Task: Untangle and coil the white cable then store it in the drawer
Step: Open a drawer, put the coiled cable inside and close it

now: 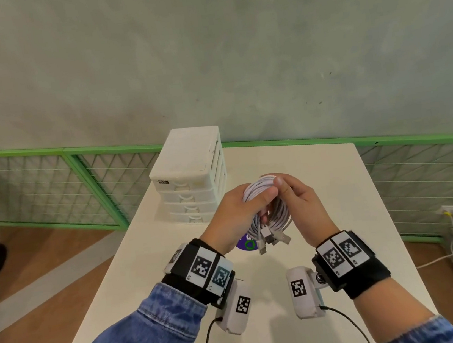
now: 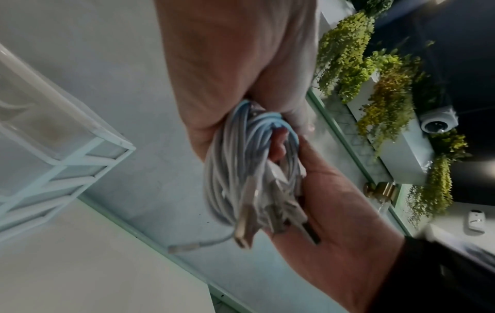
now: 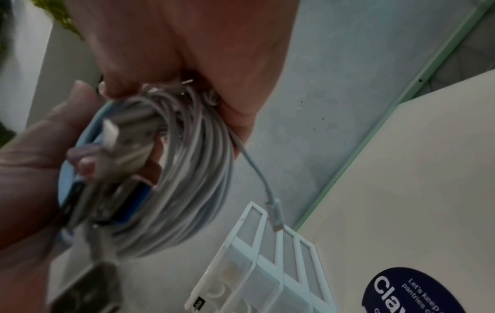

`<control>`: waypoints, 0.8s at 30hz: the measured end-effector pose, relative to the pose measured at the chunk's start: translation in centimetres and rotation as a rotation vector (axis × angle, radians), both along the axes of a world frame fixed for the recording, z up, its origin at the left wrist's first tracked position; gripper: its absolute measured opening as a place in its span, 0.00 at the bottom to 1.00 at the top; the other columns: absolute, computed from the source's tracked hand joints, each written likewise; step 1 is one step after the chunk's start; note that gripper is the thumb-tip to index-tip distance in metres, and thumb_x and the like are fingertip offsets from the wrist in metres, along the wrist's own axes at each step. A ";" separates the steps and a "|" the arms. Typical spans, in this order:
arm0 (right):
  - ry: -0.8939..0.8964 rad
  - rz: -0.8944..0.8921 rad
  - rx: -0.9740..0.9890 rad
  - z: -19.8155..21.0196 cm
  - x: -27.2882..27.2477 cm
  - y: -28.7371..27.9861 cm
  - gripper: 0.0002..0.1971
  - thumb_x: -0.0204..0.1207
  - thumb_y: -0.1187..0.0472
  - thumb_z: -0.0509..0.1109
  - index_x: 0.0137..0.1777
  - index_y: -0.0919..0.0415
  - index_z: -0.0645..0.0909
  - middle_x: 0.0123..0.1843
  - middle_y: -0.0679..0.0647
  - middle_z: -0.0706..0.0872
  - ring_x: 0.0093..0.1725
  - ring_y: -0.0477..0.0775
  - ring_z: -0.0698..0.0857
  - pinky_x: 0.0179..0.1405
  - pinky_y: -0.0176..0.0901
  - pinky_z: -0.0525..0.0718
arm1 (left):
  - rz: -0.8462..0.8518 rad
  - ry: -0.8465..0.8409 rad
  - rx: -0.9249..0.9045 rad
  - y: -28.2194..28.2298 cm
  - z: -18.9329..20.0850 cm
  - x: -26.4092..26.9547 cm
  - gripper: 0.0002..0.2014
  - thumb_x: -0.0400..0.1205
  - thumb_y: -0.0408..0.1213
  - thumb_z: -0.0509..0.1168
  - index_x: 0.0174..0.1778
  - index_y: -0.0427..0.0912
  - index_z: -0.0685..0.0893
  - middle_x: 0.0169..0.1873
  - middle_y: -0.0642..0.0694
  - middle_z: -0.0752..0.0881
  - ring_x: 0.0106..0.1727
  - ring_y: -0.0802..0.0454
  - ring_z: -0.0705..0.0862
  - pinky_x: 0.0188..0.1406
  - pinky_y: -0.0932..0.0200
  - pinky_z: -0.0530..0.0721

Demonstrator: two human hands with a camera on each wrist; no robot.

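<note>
Above the white table (image 1: 326, 215), in front of the small white drawer unit (image 1: 192, 181), both hands hold the white cable (image 1: 278, 216) up in the air. It is wound into a thick ring of many loops, and the ring stands roughly on edge, its flat face turned toward the person, longer from top to bottom than across. Several plug ends hang out of the bottom of the ring and point down toward the table; they look silvery and flat. From the right wrist view, one loose end with a slim plug (image 3: 275, 213) dangles away from the coil (image 3: 192, 180) toward the drawer unit (image 3: 257, 273).

The left hand (image 1: 234, 216) grips the top left of the ring, thumb laid over the strands and fingers curled through the middle. The right hand (image 1: 301, 201) closes on the top right, its thumb pressing against the same bunch; its fingers wrap behind the loops. In the left wrist view the strands (image 2: 227, 169) look pale grey-blue and slightly blurred.

All four drawers of the unit are shut. A dark round sticker (image 1: 245, 245) lies on the table just under the hanging plugs.
</note>
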State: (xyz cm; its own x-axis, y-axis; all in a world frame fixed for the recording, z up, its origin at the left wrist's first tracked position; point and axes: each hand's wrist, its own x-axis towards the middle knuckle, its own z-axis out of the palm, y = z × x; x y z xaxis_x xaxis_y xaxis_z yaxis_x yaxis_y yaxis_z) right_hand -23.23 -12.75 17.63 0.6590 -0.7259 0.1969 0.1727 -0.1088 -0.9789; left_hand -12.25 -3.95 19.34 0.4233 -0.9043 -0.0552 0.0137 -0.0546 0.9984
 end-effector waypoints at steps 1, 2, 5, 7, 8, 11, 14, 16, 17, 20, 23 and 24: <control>-0.031 0.018 0.027 0.1 -0.2 -0.2 0.19 0.75 0.46 0.61 0.55 0.59 0.84 0.49 0.55 0.88 0.49 0.48 0.86 0.49 0.39 0.84 | 0.020 0.022 -0.044 -0.1 0.1 -0.2 0.09 0.79 0.44 0.69 0.40 0.42 0.83 0.20 0.51 0.79 0.23 0.53 0.77 0.27 0.63 0.79; -0.070 0.038 0.069 0.2 -0.4 -0.4 0.19 0.74 0.45 0.63 0.55 0.57 0.84 0.50 0.55 0.88 0.51 0.50 0.86 0.51 0.41 0.84 | 0.027 0.047 -0.087 -0.2 0.2 -0.4 0.10 0.78 0.45 0.69 0.42 0.41 0.83 0.20 0.51 0.78 0.23 0.53 0.76 0.28 0.62 0.78; -0.151 0.057 0.182 0.1 -0.6 -0.7 0.24 0.68 0.37 0.68 0.56 0.54 0.84 0.52 0.56 0.88 0.53 0.55 0.86 0.53 0.48 0.86 | 0.056 0.057 -0.150 -0.3 0.3 -1.1 0.13 0.78 0.46 0.69 0.47 0.38 0.83 0.21 0.51 0.79 0.25 0.52 0.75 0.30 0.58 0.78; -0.187 0.043 0.249 -0.1 -0.6 -0.5 0.25 0.68 0.36 0.68 0.56 0.54 0.84 0.52 0.58 0.88 0.51 0.58 0.86 0.51 0.53 0.85 | 0.085 0.053 -0.182 -0.3 0.2 -1.6 0.14 0.78 0.45 0.70 0.48 0.37 0.83 0.22 0.50 0.78 0.25 0.52 0.75 0.30 0.58 0.78; -0.204 0.041 0.290 -0.2 -0.5 -0.3 0.24 0.69 0.37 0.68 0.56 0.55 0.84 0.52 0.60 0.87 0.51 0.59 0.85 0.51 0.54 0.85 | 0.102 0.057 -0.195 -0.3 0.1 -1.9 0.15 0.76 0.47 0.71 0.47 0.38 0.83 0.22 0.49 0.78 0.25 0.51 0.76 0.30 0.58 0.78; -0.266 0.029 0.418 -0.7 -0.2 0.2 0.27 0.67 0.39 0.68 0.57 0.59 0.84 0.52 0.65 0.86 0.49 0.59 0.86 0.47 0.52 0.86 | 0.174 0.015 -0.192 -0.2 -0.3 -2.5 0.13 0.72 0.51 0.71 0.43 0.45 0.85 0.25 0.45 0.81 0.28 0.49 0.79 0.33 0.57 0.81; -0.289 0.007 0.535 -1.6 0.3 0.8 0.30 0.66 0.39 0.68 0.58 0.64 0.83 0.46 0.66 0.85 0.41 0.58 0.87 0.37 0.47 0.86 | 0.229 -0.016 -0.177 0.3 -0.7 -2.9 0.01 0.78 0.39 0.71 0.42 0.49 0.86 0.32 0.46 0.86 0.35 0.53 0.84 0.39 0.60 0.85; -0.269 -0.017 0.605 -2.1 1.0 1.3 0.34 0.64 0.37 0.70 0.57 0.67 0.82 0.48 0.70 0.85 0.44 0.62 0.86 0.41 0.50 0.86 | 0.245 -0.053 -0.172 0.6 -1.0 -2.8 0.05 0.78 0.34 0.69 0.43 0.50 0.85 0.34 0.46 0.86 0.36 0.57 0.85 0.40 0.63 0.85; -0.258 -0.031 0.634 -2.3 1.4 1.7 0.36 0.62 0.35 0.71 0.56 0.68 0.82 0.50 0.72 0.85 0.47 0.65 0.86 0.44 0.52 0.86 | 0.253 -0.073 -0.173 0.8 -1.2 -2.5 0.06 0.78 0.33 0.69 0.43 0.51 0.85 0.34 0.46 0.86 0.35 0.58 0.84 0.39 0.64 0.85; -0.185 -0.010 0.654 -2.8 2.3 2.1 0.41 0.59 0.30 0.72 0.56 0.70 0.82 0.54 0.75 0.85 0.51 0.69 0.86 0.46 0.54 0.85 | 0.282 -0.114 -0.170 1.5 -1.8 -1.4 0.05 0.77 0.36 0.71 0.44 0.52 0.86 0.37 0.48 0.88 0.38 0.59 0.86 0.41 0.64 0.86; -0.135 0.072 0.656 -3.3 3.1 2.1 0.38 0.68 0.31 0.63 0.60 0.67 0.81 0.58 0.72 0.86 0.57 0.69 0.86 0.50 0.55 0.86 | 0.250 -0.150 -0.165 1.9 -2.1 0.2 0.07 0.76 0.34 0.72 0.44 0.53 0.85 0.38 0.54 0.89 0.40 0.63 0.86 0.42 0.66 0.84; -0.143 0.087 0.669 -3.4 3.4 2.1 0.36 0.70 0.33 0.60 0.60 0.66 0.81 0.57 0.69 0.86 0.57 0.67 0.86 0.52 0.56 0.86 | 0.227 -0.151 -0.160 1.9 -2.1 0.7 0.08 0.76 0.33 0.71 0.44 0.52 0.85 0.36 0.56 0.89 0.39 0.64 0.86 0.40 0.67 0.84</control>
State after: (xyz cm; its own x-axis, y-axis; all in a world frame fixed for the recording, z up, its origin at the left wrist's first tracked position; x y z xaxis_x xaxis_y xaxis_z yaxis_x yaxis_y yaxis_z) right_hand -19.88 -10.64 14.18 0.7214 -0.6672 -0.1855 0.2863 0.5311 -0.7975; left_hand -11.53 -2.06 17.20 0.6078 -0.7779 0.1595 -0.1420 0.0911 0.9857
